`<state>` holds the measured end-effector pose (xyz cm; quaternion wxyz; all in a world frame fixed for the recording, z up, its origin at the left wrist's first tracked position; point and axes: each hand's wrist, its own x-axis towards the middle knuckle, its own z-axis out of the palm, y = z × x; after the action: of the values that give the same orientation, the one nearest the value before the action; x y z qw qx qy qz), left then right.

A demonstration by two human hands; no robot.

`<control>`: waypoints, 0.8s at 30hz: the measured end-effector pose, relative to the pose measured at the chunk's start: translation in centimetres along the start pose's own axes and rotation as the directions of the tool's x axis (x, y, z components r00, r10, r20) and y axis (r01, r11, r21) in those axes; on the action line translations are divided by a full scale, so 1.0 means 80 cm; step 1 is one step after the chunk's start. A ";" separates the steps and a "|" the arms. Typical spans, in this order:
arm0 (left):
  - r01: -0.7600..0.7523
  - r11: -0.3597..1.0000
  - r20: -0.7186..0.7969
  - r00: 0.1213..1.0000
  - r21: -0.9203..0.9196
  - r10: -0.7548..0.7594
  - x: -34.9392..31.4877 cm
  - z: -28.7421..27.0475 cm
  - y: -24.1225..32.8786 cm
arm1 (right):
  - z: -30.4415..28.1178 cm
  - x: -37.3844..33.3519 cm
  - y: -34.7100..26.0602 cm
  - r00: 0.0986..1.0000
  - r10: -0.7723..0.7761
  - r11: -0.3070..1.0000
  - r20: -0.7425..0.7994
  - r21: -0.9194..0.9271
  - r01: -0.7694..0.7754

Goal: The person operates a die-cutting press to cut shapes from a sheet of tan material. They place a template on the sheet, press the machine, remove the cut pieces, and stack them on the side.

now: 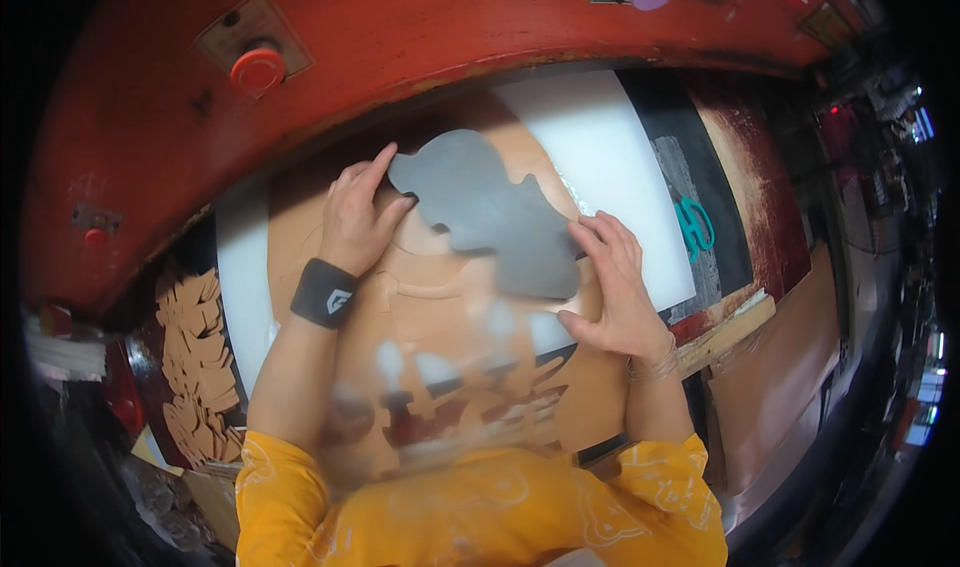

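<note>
The grey plate (490, 217) lies between the left hand (357, 215) and right hand (618, 289), grasped at opposite edges.

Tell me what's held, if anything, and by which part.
Grey contoured plate, by its edges: left hand at the upper-left edge, right hand at the right edge. Can't tell if it's lifted clear.

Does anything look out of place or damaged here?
Mildly: the tan cut pieces at far left sit in a ragged, uneven pile, and the dark red board at right looks scraped pale. The grey plate shows no obvious damage.
</note>
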<state>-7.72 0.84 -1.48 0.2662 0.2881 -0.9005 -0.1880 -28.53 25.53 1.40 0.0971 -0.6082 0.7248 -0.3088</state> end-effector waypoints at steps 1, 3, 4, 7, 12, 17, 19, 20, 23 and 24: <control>0.000 1.000 0.006 1.000 -0.011 0.000 0.002 0.000 -0.001 | 0.002 0.001 -0.004 0.999 -0.040 0.998 -0.007 -0.046 0.039; -0.015 1.000 0.005 1.000 -0.017 0.015 0.007 0.001 -0.001 | 0.007 0.004 -0.008 0.998 -0.013 0.996 -0.059 -0.091 0.008; -0.020 1.000 0.009 1.000 -0.024 0.020 0.010 0.002 -0.001 | 0.009 0.005 -0.010 0.996 -0.010 0.993 -0.090 -0.118 -0.001; -0.033 0.999 0.034 0.999 -0.036 0.034 0.019 0.005 -0.001 | 0.014 0.004 -0.014 0.989 0.002 0.993 -0.145 -0.120 -0.019; -0.015 0.999 0.051 0.999 -0.050 0.018 0.021 0.011 -0.002 | 0.014 0.001 -0.014 0.988 0.014 0.991 -0.154 -0.130 -0.035; -0.040 0.995 0.018 0.999 -0.090 0.041 0.018 0.016 -0.009 | 0.014 0.001 -0.010 0.990 0.031 0.994 -0.135 -0.101 -0.045; -0.036 0.994 0.041 0.998 -0.098 0.041 0.018 0.016 -0.012 | 0.014 0.001 -0.008 0.989 0.029 0.995 -0.146 -0.095 -0.043; -0.042 0.994 0.046 0.998 -0.098 0.046 0.017 0.016 -0.014 | 0.014 0.001 -0.007 0.990 0.031 0.995 -0.137 -0.092 -0.044; -0.074 0.992 0.059 0.995 -0.105 0.080 0.018 0.013 -0.016 | 0.011 0.000 -0.004 0.993 0.026 0.995 -0.112 -0.093 -0.037; -0.080 0.991 0.061 0.994 -0.104 0.087 0.018 0.012 -0.016 | 0.009 -0.001 -0.003 0.994 0.023 0.995 -0.108 -0.097 -0.034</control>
<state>-8.76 -0.83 -2.34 0.2584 0.2300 -0.9092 -0.2316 -27.94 25.31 0.92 0.0323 -0.5845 0.7519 -0.3032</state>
